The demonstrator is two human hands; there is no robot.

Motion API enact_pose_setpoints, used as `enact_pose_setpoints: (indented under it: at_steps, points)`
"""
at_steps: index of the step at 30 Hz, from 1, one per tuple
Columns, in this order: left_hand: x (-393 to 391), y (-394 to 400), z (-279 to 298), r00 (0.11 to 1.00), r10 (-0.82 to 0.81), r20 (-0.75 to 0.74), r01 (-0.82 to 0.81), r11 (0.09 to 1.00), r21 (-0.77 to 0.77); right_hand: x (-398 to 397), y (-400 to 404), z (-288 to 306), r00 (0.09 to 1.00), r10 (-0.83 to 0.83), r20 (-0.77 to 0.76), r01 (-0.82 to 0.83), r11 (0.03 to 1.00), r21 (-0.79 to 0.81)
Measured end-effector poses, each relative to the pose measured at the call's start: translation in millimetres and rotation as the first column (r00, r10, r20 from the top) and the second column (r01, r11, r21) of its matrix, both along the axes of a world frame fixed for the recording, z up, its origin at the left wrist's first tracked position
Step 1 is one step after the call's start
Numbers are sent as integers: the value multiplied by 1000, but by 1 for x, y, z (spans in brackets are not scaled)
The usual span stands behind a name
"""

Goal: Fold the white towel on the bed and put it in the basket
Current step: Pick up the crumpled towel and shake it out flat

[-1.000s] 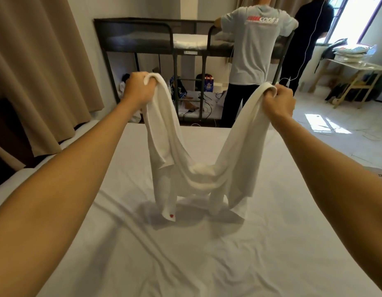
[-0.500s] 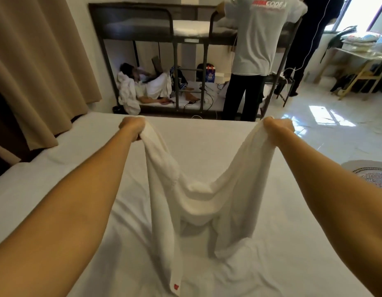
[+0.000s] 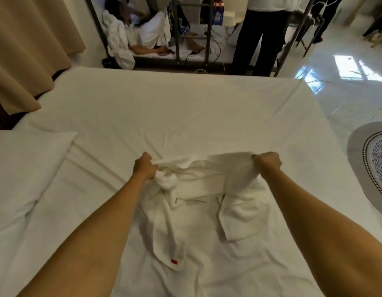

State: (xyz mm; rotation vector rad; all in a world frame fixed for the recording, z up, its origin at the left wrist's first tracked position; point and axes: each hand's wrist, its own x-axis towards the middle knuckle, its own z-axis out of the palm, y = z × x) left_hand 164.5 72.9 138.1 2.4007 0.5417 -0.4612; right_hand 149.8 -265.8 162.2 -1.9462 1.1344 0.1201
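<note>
We see one white towel (image 3: 198,189), crumpled and part-folded with a small red tag, lying at centre frame on the bed (image 3: 164,112). Our two hands grip its far edge: left hand (image 3: 145,167) and right hand (image 3: 268,162), fingers curled into cloth.

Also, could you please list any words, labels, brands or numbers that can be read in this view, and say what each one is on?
No text here can be read.
Red tag on the white towel: too small to show any lettering.
Blue box under the bunk bed: printed pattern, blurred, no words legible.
</note>
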Motion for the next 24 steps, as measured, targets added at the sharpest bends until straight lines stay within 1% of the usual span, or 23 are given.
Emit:
enact_pose_setpoints:
  at_steps: [2, 4, 8, 10, 13, 16, 18, 19, 20, 21, 24]
  points:
    - [-19, -8, -30, 995, -98, -22, 99, 994, 46, -15, 11, -25, 997, 76, -14, -76, 997, -23]
    - [-39, -16, -54, 983, -169, -72, 173, 983, 55, -31, 19, -47, 993, 112, -23, -113, 994, -5]
    - [-60, -22, -84, 969, -212, -126, 216, 976, 26, -46, 26, -79, 983, 178, -38, -176, 983, 53]
    - [-59, -24, -85, 970, -217, -107, 219, 976, 0, -44, 25, -89, 976, 217, -33, -215, 975, 64]
    - [-49, -32, -78, 982, -176, -74, 170, 982, -78, -37, 29, -89, 974, 228, -9, -227, 972, 65]
    - [-47, -48, -74, 990, -118, -78, 99, 973, -211, -35, 43, -85, 949, 313, 32, -315, 948, 43]
    - [-52, -60, -78, 994, -12, -105, -27, 933, -360, -39, 56, -88, 939, 340, 43, -342, 938, 59]
    - [-57, -66, -80, 991, 42, -126, -93, 895, -437, -42, 62, -93, 941, 337, 41, -339, 936, 92]
    - [-63, -73, -80, 986, 76, -151, -141, 865, -482, -45, 68, -98, 941, 337, 30, -338, 932, 128]
    - [-69, -79, -82, 982, 91, -168, -164, 851, -499, -49, 75, -103, 935, 353, 16, -351, 923, 158]
    - [-86, -89, -89, 983, 79, -167, -148, 878, -456, -64, 90, -113, 926, 377, -10, -367, 908, 201]
